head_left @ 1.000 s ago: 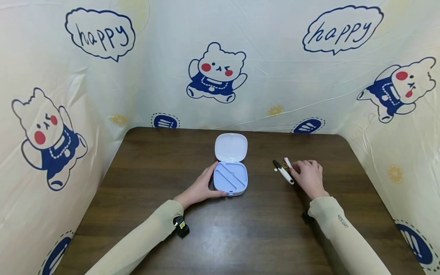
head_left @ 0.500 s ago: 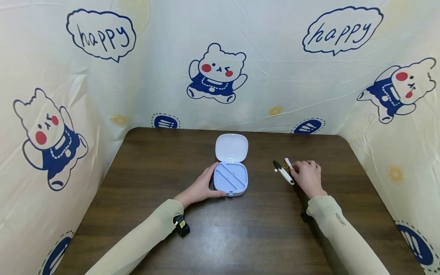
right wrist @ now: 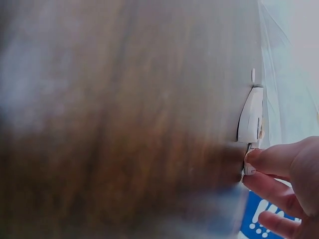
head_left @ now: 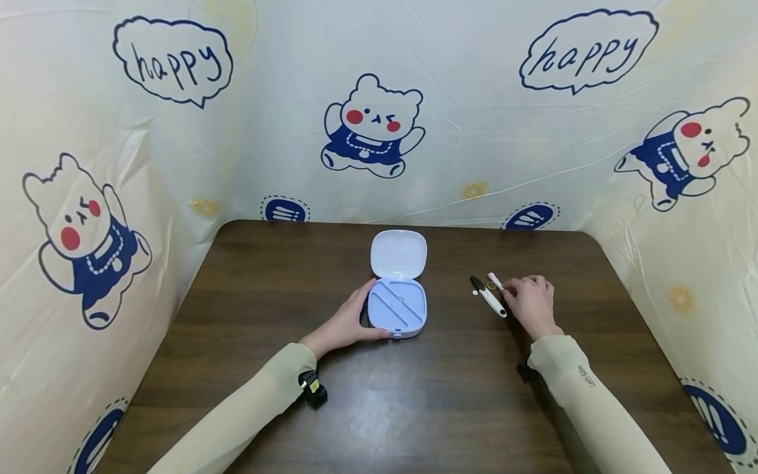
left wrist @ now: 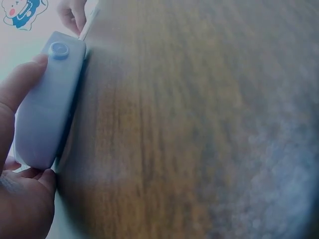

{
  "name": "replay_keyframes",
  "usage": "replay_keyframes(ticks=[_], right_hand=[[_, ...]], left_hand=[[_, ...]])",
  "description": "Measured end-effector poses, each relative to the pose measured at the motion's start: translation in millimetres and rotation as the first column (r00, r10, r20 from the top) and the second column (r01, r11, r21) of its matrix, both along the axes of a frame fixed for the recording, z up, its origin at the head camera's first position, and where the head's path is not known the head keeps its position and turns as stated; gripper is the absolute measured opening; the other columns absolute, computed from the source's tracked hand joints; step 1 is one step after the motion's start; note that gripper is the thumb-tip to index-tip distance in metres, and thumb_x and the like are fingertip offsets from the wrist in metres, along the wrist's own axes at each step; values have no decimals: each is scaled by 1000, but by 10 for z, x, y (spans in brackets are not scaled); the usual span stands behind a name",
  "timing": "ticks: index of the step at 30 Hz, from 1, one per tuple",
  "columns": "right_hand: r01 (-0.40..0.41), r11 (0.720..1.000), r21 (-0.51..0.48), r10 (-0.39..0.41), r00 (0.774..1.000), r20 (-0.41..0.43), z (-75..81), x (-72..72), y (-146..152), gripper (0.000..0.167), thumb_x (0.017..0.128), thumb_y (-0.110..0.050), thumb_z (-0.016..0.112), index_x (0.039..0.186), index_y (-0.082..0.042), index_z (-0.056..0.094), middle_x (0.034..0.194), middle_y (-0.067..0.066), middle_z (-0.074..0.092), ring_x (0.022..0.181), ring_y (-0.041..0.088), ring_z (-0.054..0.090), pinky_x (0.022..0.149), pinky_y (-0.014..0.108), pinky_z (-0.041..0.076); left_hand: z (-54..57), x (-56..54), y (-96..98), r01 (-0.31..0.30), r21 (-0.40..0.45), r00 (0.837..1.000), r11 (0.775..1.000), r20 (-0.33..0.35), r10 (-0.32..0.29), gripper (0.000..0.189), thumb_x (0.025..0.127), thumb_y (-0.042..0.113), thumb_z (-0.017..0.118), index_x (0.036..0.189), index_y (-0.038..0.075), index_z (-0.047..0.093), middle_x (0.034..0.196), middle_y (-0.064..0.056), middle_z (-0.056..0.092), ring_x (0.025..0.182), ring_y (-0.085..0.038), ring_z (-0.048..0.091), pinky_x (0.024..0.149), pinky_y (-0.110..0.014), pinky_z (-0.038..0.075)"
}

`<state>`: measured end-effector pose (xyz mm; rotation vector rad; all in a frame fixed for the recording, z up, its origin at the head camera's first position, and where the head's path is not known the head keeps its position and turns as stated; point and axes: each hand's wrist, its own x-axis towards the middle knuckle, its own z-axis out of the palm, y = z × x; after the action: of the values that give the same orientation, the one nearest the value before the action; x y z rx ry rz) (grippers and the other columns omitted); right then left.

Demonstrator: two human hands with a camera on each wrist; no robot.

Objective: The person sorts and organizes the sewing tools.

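My left hand grips a light blue pill box from its left side, thumb on the front by a round button and fingers behind. The box's lid stands raised at the back; slanting dividers cross its inside. My right hand pinches the near end of a small white stick between thumb and fingers, low at the tabletop. Left of it lie a slim black-and-white tool, a thin yellow ring and a small white disc. What the stick is, I cannot tell.
The brown wooden table has rounded far corners. A pale cloth with printed bears hangs behind it and on both sides. Each forearm wears a wrist camera near the sleeve's cuff.
The white stick has shifted very slightly to the left at my right fingertips. My left hand and the pill box stay where they were.
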<state>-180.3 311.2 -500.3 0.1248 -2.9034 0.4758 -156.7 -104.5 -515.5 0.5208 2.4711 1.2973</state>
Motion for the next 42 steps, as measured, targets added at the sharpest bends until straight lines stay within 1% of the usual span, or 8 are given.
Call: replay_keyframes(ticks=[8,13,16,22,28,36,42], right_hand=[[18,1000,-16,-18,1000,20,-19,-1,29,14,97,-11,72,102,0,79,100,22,75,115,49,50,105,72,27],[24,1000,-13,-24,999,21,19,11,15,14,97,-11,71,102,1,78,98,20,74,114,47,50,106,72,26],[24,999,-31,-23,999,22,39,24,11,15,97,-11,71,103,1,78,97,20,74,113,46,51,106,72,27],[10,996,-86,-11,1000,-12,45,40,-4,15,96,-11,73,102,2,77,93,18,74,107,45,52,102,68,32],[-12,994,-111,7,999,-42,74,83,-59,15,96,-12,74,102,1,78,92,17,75,107,44,52,101,66,32],[-42,991,-124,37,998,-40,151,130,-156,15,96,-11,73,103,1,78,93,16,75,109,42,51,102,66,32],[-62,991,-120,55,996,-65,170,134,-220,13,95,-9,74,101,1,78,92,15,74,110,43,52,101,65,34]], left_hand=[[-10,1,0,5,4,1000,1000,-2,-5,121,81,45,90,168,14,12,169,-15,22,154,-31,27,123,-53,27],[9,-4,-3,8,12,1000,1000,-21,-8,121,81,43,91,167,10,14,168,-18,24,154,-33,28,122,-53,28],[4,-15,-4,11,12,999,1000,-32,-11,120,81,42,91,167,8,14,168,-19,25,153,-34,29,122,-53,29],[-6,-26,-10,8,2,1000,1000,-20,-8,121,80,45,90,168,12,13,168,-16,24,154,-31,28,122,-52,29],[0,-14,-9,9,5,1000,1000,-13,-9,122,80,45,90,168,13,12,169,-15,23,154,-31,27,123,-52,28],[-10,-17,-13,8,0,1000,1000,-13,-8,122,80,45,90,168,12,12,169,-15,23,154,-31,28,123,-52,28],[-19,-22,-14,7,-5,1000,1000,-17,-7,123,80,46,90,168,13,11,169,-14,23,154,-30,27,123,-51,27]])
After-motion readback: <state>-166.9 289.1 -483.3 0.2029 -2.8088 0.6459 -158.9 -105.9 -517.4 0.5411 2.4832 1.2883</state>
